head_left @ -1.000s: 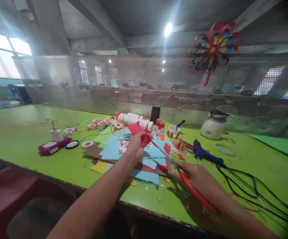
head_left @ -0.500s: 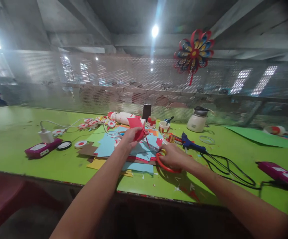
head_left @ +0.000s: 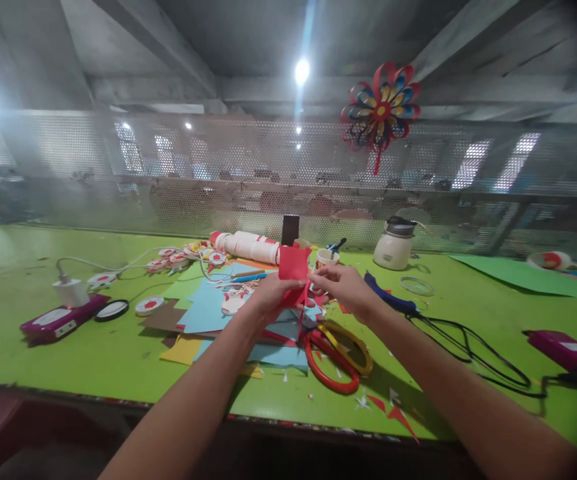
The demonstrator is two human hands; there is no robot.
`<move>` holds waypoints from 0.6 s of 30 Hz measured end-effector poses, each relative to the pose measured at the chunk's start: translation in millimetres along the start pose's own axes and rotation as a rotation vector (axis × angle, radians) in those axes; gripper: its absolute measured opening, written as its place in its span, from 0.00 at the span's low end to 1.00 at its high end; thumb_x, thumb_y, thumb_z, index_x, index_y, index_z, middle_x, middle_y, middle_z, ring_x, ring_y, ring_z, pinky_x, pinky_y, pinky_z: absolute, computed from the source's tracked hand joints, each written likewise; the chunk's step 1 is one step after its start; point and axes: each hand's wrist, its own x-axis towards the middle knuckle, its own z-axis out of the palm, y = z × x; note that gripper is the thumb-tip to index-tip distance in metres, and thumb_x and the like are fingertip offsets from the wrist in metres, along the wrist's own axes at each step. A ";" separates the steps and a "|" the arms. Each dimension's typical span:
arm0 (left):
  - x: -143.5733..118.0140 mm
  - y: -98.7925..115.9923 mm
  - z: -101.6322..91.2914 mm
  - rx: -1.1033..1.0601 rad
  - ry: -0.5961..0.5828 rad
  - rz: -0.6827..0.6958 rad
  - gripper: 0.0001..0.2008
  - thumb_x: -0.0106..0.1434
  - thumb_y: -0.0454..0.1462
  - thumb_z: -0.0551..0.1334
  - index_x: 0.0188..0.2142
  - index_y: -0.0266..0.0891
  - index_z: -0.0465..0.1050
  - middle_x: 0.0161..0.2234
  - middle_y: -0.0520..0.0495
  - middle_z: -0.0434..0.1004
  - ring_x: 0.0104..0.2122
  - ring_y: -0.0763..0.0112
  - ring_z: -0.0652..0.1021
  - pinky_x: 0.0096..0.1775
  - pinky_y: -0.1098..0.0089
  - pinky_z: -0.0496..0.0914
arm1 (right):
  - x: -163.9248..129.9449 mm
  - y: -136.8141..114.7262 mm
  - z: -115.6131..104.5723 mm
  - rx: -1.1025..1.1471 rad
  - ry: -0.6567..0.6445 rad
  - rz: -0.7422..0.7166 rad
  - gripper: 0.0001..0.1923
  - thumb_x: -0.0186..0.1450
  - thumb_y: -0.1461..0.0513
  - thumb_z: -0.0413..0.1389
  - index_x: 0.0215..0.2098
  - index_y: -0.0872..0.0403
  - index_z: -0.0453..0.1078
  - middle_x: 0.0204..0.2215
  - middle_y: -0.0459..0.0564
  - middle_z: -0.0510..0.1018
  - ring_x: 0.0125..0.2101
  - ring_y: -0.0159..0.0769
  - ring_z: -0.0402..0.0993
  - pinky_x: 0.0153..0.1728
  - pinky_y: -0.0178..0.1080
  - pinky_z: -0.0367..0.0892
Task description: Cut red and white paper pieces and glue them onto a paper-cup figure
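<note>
A piece of red paper (head_left: 293,265) is raised over the pile of coloured sheets, gripped by my left hand (head_left: 272,298) at its lower edge. My right hand (head_left: 341,287) has its fingertips pinched at the paper's right edge. Just below the hands, scissors (head_left: 341,357) with one red and one yellow handle loop lie on the table, their blades mostly hidden. Light blue sheets (head_left: 203,312) and other coloured sheets sit under the hands. A round white piece with red marks (head_left: 232,303) lies on the sheets, left of my left hand.
The green table (head_left: 93,360) also carries a blue glue gun (head_left: 391,293) with its black cable, a white jug (head_left: 393,245), paper cups (head_left: 327,257), a long white roll (head_left: 251,247), and purple power strips (head_left: 63,320). Red scraps (head_left: 401,420) lie near the front edge.
My right hand has let go of the scissors, now lying on the table, and moved up to the red paper. The red paper has turned more face-on. The view has shifted slightly.
</note>
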 end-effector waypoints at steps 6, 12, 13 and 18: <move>1.6 -5.3 0.6 0.026 -0.060 -0.034 0.11 0.49 0.32 0.65 0.34 0.30 0.72 0.28 0.43 0.76 0.22 0.70 0.75 0.20 0.72 0.69 | -4.9 13.9 3.0 0.086 0.013 -0.026 0.13 0.53 0.54 0.61 0.25 0.56 0.70 0.18 0.46 0.75 0.19 0.30 0.69 0.21 0.34 0.66; 0.2 -7.3 2.1 0.050 -0.048 -0.060 0.10 0.50 0.32 0.64 0.34 0.30 0.72 0.28 0.43 0.75 0.22 0.70 0.76 0.20 0.74 0.69 | -10.0 16.6 0.2 0.168 0.035 -0.044 0.10 0.52 0.57 0.62 0.23 0.57 0.73 0.17 0.46 0.76 0.18 0.29 0.68 0.21 0.34 0.63; 0.1 -7.1 1.7 0.053 -0.053 -0.075 0.11 0.51 0.33 0.64 0.35 0.30 0.72 0.28 0.43 0.76 0.22 0.69 0.76 0.20 0.74 0.69 | -10.0 16.8 -0.4 0.177 0.053 -0.038 0.10 0.51 0.57 0.62 0.23 0.57 0.73 0.17 0.46 0.75 0.18 0.29 0.68 0.21 0.34 0.63; 1.9 -3.3 -5.8 0.092 -0.048 -0.138 0.13 0.51 0.33 0.64 0.38 0.31 0.70 0.31 0.40 0.77 0.27 0.65 0.79 0.23 0.72 0.71 | -6.5 16.7 -8.7 0.258 0.136 -0.008 0.13 0.47 0.56 0.65 0.22 0.58 0.73 0.17 0.47 0.76 0.19 0.29 0.70 0.24 0.35 0.65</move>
